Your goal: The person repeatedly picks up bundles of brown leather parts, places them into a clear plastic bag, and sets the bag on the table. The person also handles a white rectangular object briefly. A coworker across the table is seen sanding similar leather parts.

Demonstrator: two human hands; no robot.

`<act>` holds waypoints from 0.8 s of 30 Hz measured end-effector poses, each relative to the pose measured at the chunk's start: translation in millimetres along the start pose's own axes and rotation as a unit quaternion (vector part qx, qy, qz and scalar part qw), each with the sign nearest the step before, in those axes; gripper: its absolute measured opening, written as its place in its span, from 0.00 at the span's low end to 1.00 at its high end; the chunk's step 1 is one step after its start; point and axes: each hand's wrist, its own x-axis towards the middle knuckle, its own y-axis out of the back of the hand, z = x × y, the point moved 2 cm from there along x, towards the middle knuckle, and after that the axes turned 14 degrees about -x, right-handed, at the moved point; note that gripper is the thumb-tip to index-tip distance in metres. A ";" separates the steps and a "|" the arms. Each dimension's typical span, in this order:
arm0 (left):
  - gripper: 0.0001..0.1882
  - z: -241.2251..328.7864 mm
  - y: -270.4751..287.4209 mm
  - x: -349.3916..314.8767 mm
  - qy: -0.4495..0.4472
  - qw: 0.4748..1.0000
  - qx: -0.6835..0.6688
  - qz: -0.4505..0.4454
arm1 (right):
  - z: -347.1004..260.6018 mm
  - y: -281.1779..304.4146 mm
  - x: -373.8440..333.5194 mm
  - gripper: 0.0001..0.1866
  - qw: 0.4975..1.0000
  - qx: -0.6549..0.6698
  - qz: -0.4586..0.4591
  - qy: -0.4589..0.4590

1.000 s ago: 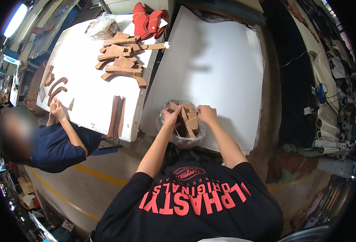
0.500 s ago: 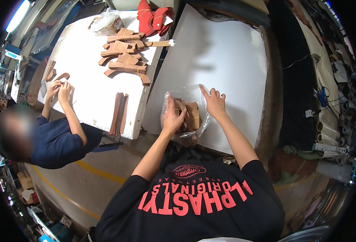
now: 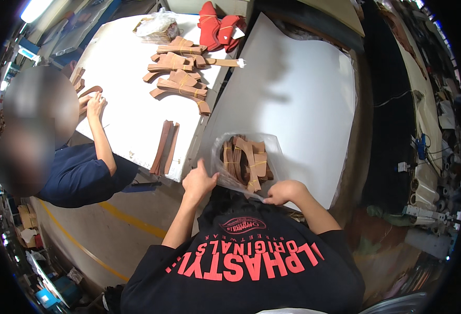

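Note:
A clear plastic bag (image 3: 277, 152) lies with its mouth toward me, holding brown cut pieces (image 3: 248, 165) bundled with yellow bands. My right hand (image 3: 288, 192) is closed on the bag's near edge, pinching the film. By the bag's near left side is my left hand (image 3: 199, 182), its index finger and thumb apart. The thumb comes close to the film; whether it touches is unclear.
A white sheet (image 3: 303, 104) lies under the bag. On the white table (image 3: 120, 104) to the left are brown banded bundles (image 3: 180, 83), dark brown strips (image 3: 165, 146), red pieces (image 3: 217, 31) and a plastic-covered stack (image 3: 157, 29). A co-worker's hand (image 3: 95, 104) handles a brown piece there.
Both my hands have come back toward me. My left hand has left the bundles inside the bag, and my right hand has moved from the bag's far rim to its near edge.

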 end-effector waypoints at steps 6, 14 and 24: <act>0.17 -19.9 10.5 -6.5 -0.005 0.983 -0.182 -0.009 | 6.7 115.2 -51.4 0.25 0.935 0.188 0.296 0.056; 0.24 -8.4 19.6 -15.2 -0.066 0.974 -0.215 -0.036 | -13.8 304.3 71.3 0.48 0.850 0.030 0.519 -0.081; 0.27 -9.5 33.0 -16.0 -0.074 0.961 -0.247 -0.101 | -26.0 329.0 151.7 0.46 0.742 0.153 0.624 -0.188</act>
